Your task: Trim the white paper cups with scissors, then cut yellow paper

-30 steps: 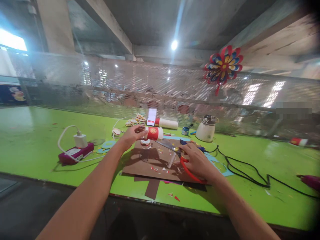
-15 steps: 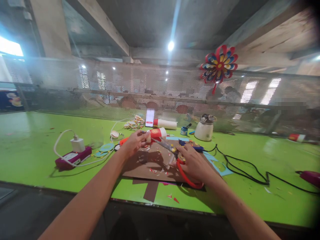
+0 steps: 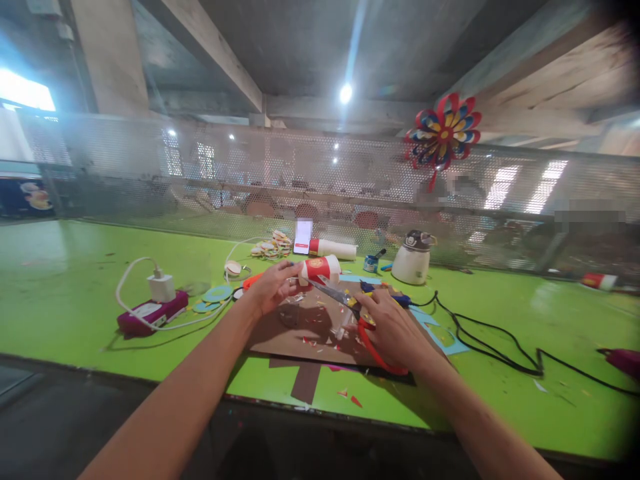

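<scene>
My left hand point(image 3: 275, 287) grips a red and white paper cup point(image 3: 323, 269), tipped on its side above a brown board point(image 3: 315, 333). Orange-handled scissors point(image 3: 367, 337) are in my right hand point(image 3: 393, 327), their blades pointing left at the underside of the cup. Whether the blades bite into the paper I cannot tell. Small red and white paper scraps lie on the board beneath. Beyond my right hand a dark blue tool point(image 3: 400, 299) with a black cord rests on the board.
A purple power strip point(image 3: 153, 313) with a white charger stands at left. Behind the board are a phone point(image 3: 302, 238), a stack of paper cups point(image 3: 336, 249), a blue jar point(image 3: 371, 263) and a white kettle point(image 3: 411, 260). A black cord point(image 3: 500, 360) loops across the right side.
The whole view has shifted slightly. The cup has turned a little in my left hand, and the scissors stay close beneath it.
</scene>
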A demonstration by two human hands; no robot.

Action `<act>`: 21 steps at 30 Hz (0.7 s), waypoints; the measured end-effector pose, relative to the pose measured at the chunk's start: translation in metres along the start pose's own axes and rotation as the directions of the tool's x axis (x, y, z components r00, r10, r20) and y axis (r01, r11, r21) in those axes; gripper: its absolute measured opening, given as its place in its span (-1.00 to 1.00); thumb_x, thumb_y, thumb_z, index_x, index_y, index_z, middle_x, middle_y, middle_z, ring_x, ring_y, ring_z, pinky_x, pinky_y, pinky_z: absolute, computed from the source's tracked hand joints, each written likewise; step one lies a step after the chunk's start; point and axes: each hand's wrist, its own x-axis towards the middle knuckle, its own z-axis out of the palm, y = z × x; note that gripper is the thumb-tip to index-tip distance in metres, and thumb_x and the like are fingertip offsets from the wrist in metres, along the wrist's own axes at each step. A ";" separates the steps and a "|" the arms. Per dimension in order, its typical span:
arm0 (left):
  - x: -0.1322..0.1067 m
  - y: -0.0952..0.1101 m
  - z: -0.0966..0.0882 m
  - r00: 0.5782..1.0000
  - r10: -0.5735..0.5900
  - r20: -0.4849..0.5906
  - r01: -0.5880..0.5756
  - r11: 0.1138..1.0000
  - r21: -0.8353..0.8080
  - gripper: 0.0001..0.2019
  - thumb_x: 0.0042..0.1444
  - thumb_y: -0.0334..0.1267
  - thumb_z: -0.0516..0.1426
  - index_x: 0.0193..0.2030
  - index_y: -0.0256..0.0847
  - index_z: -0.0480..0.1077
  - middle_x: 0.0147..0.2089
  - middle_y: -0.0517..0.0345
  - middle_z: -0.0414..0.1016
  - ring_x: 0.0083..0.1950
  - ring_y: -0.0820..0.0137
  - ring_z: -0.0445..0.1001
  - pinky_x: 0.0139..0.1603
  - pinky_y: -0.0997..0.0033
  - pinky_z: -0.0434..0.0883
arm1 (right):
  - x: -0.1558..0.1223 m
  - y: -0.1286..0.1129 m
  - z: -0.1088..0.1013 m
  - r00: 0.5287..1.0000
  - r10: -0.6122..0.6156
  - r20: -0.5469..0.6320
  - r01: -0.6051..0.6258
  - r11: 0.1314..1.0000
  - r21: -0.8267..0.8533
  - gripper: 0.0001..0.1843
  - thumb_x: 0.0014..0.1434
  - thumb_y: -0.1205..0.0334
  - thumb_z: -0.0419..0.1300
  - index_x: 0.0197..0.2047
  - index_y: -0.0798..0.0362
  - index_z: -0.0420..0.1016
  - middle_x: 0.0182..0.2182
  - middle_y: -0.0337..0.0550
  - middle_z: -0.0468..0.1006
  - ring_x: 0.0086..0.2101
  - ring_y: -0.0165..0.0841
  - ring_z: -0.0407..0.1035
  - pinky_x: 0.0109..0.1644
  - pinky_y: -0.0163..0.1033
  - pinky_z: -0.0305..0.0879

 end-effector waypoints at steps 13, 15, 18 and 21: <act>0.000 -0.002 0.003 1.000 0.010 0.002 -0.010 0.997 -0.073 -0.79 0.00 -0.30 0.25 -0.26 -0.29 0.35 -0.10 -0.08 0.51 -0.20 0.28 0.55 -0.15 0.18 0.52 | 0.000 0.000 0.001 1.000 0.015 -0.023 -0.009 0.976 0.218 -0.57 0.22 0.12 0.08 0.10 0.10 0.40 -0.31 0.01 0.53 -0.38 -0.22 0.38 -0.30 -0.19 0.26; 0.000 -0.003 0.004 1.000 0.012 0.000 -0.012 0.997 -0.076 -0.80 0.00 -0.30 0.25 -0.26 -0.30 0.35 -0.10 -0.10 0.52 -0.20 0.27 0.55 -0.15 0.17 0.52 | 0.000 0.000 0.001 1.000 0.002 -0.013 0.001 0.960 0.280 -0.61 0.23 0.11 0.07 0.07 0.08 0.42 -0.29 -0.01 0.55 -0.36 -0.22 0.40 -0.28 -0.19 0.27; 0.002 -0.004 0.006 0.999 0.030 -0.024 -0.032 0.996 -0.081 -0.79 -0.01 -0.29 0.26 -0.30 -0.28 0.31 -0.14 -0.08 0.52 -0.21 0.27 0.55 -0.18 0.18 0.51 | 0.001 -0.002 -0.001 1.000 -0.008 -0.005 0.009 0.926 0.378 -0.67 0.25 0.13 0.05 0.01 0.05 0.45 -0.22 -0.04 0.58 -0.28 -0.23 0.43 -0.21 -0.21 0.30; 0.002 -0.004 0.008 0.996 0.060 -0.065 -0.066 0.994 -0.083 -0.74 -0.04 -0.30 0.28 -0.32 -0.23 0.24 -0.16 -0.02 0.52 -0.25 0.30 0.55 -0.24 0.23 0.50 | 0.002 -0.004 -0.001 1.000 -0.008 0.002 0.006 0.892 0.453 -0.72 0.25 0.13 0.05 -0.10 0.04 0.50 -0.25 -0.09 0.60 -0.29 -0.24 0.45 -0.21 -0.22 0.32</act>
